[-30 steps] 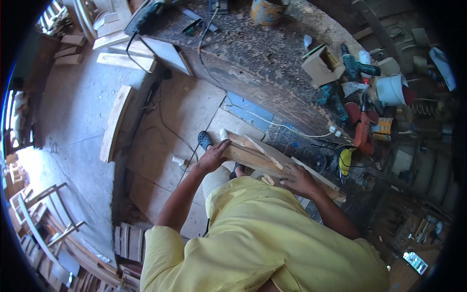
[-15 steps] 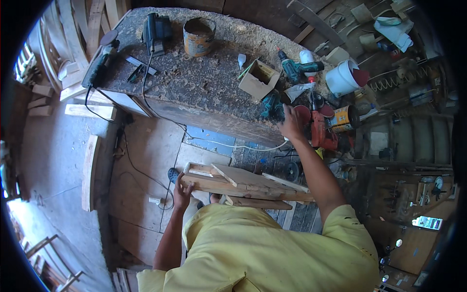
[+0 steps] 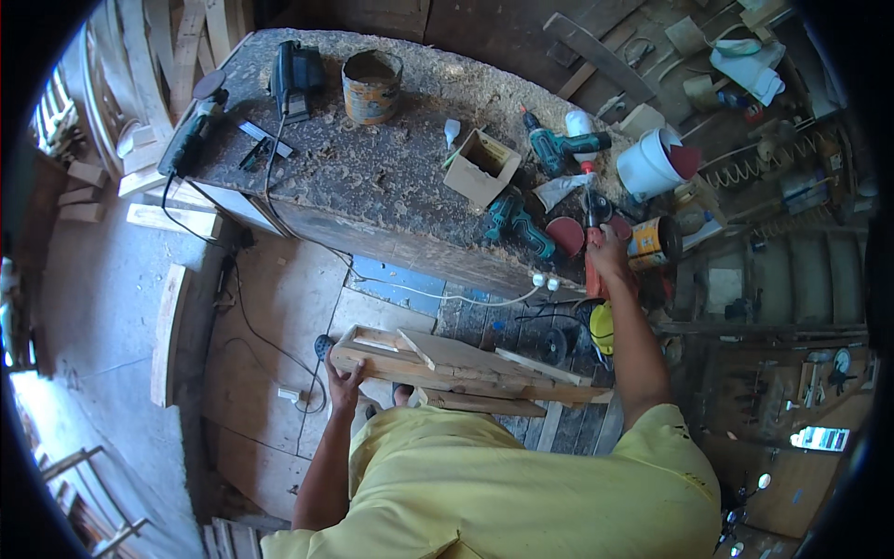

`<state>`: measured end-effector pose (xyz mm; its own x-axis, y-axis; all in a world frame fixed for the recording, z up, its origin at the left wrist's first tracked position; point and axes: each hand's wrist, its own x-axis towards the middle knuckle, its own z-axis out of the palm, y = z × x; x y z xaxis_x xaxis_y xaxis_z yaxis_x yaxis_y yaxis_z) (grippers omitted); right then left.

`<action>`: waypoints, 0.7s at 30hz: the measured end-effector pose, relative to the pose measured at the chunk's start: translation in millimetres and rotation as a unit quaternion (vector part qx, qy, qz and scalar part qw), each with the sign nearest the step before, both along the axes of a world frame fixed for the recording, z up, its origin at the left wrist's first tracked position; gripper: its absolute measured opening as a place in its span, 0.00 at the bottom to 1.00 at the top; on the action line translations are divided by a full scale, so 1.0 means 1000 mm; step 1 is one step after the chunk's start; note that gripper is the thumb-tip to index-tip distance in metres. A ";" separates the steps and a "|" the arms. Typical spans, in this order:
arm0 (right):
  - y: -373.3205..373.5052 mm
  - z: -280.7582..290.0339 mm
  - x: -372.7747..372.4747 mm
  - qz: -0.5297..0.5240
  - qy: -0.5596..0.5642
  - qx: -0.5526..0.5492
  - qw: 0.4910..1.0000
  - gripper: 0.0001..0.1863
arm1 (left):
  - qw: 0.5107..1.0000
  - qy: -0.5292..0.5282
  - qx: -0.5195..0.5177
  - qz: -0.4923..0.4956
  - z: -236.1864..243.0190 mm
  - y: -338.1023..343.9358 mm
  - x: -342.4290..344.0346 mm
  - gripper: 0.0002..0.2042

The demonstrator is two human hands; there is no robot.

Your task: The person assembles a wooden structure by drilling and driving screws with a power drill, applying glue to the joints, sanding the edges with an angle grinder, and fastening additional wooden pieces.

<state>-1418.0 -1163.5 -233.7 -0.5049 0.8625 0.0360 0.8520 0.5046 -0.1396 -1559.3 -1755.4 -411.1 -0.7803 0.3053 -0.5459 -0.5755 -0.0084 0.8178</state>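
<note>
My left hand (image 3: 344, 380) is closed round the near left end of a wooden frame (image 3: 447, 374), made of pale boards and leaning low in front of me. My right hand (image 3: 610, 255) reaches to the right end of the workbench, its fingers wrapped on a red power drill (image 3: 593, 279) that the hand partly covers. Just left of that hand lies a teal cordless drill (image 3: 518, 224), with a dark red disc (image 3: 565, 237) between them. A second teal cordless drill (image 3: 565, 147) rests farther back.
Shavings cover the workbench (image 3: 372, 196), which holds an angle grinder (image 3: 194, 130), a rusty can (image 3: 371, 88), an open cardboard box (image 3: 481, 168) and a white bucket (image 3: 652, 166). A yellow can (image 3: 652, 242) is beside the red drill. Cords (image 3: 410, 284) hang along the bench front.
My right hand has left the nearer teal drill and moved right onto the red drill. My left hand keeps its hold on the wooden frame. The view has shifted slightly.
</note>
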 end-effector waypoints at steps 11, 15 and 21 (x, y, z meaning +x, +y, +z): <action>0.184 -0.072 -0.173 0.286 -0.179 0.252 0.907 0.19 | 0.991 -0.119 -0.017 0.057 -0.010 -0.003 0.029 0.36; 0.285 -0.086 -0.215 0.327 -0.275 0.162 0.890 0.28 | 0.968 -0.222 0.051 0.102 -0.011 0.017 0.040 0.42; 0.235 -0.058 -0.223 0.332 -0.371 0.277 0.822 0.39 | 0.963 -0.230 0.091 0.109 -0.022 0.003 0.045 0.40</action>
